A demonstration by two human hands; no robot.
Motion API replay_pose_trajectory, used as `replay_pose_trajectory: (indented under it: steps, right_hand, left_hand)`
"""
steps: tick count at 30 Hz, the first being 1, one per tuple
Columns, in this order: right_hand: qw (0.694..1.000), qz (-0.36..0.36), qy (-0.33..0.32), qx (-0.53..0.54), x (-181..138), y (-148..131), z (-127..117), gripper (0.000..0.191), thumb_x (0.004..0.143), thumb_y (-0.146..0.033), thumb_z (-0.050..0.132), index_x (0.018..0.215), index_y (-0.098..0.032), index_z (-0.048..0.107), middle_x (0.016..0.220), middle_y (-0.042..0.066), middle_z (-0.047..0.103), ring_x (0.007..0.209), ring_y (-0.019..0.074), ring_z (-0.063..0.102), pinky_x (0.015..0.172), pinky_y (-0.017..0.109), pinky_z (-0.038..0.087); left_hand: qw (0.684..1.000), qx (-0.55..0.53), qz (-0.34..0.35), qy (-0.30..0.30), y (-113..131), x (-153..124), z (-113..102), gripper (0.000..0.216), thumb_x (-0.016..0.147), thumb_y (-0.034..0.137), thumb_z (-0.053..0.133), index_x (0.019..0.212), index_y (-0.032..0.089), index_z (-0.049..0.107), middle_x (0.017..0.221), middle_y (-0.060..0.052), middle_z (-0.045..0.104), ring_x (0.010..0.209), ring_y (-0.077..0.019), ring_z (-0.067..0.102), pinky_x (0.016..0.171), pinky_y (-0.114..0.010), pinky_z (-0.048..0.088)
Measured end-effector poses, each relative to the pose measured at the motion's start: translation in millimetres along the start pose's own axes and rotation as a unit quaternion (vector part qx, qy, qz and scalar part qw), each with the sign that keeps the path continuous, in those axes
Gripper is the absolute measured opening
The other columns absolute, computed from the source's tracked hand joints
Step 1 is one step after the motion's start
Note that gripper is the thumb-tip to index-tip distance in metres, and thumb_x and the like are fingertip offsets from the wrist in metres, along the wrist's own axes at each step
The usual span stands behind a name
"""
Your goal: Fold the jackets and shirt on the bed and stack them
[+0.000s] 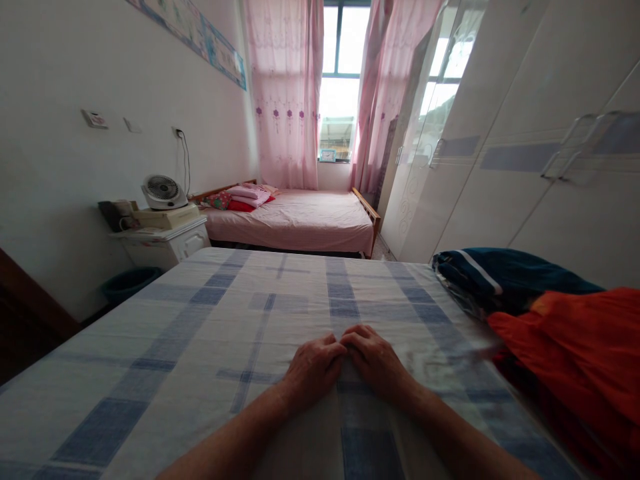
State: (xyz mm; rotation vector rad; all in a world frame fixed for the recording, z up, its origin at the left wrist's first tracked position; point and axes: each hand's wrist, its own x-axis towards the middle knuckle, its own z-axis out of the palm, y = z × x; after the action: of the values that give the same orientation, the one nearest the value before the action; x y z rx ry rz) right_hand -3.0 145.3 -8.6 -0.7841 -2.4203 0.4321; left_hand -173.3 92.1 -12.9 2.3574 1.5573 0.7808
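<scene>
My left hand [314,370] and my right hand [375,360] rest side by side, palms down, on the blue-and-white checked bedsheet [200,333] near the bed's middle. Their fingertips touch each other and curl down onto the cloth, perhaps pinching it; what lies under the fingers is hidden. To the right of my right hand lie an orange garment [575,353] and, behind it, a folded dark blue garment [500,277] with a white stripe.
A second bed with a pink sheet [295,220] stands under the curtained window. A white nightstand [165,243] with a small fan [163,192] is at the left wall, a teal bin [130,283] beside it. White wardrobes [525,167] line the right side.
</scene>
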Motion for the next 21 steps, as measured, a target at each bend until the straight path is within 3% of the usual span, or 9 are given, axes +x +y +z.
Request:
replay_pose_trajectory:
  steps: [21]
  right_hand:
    - [1.000, -0.008, 0.006, 0.003, 0.2, 0.5, 0.5, 0.017, 0.089, -0.014, 0.045, 0.093, -0.022, 0.059, 0.094, 0.003, 0.059, 0.091, 0.0163, 0.053, 0.084, 0.032, 0.044]
  left_hand:
    - [1.000, 0.020, 0.007, 0.000, 0.9, -1.6, -2.0, 0.018, 0.088, 0.020, 0.044, 0.087, 0.022, 0.062, 0.085, 0.000, 0.059, 0.078, -0.0147, 0.058, 0.070, -0.023, 0.041]
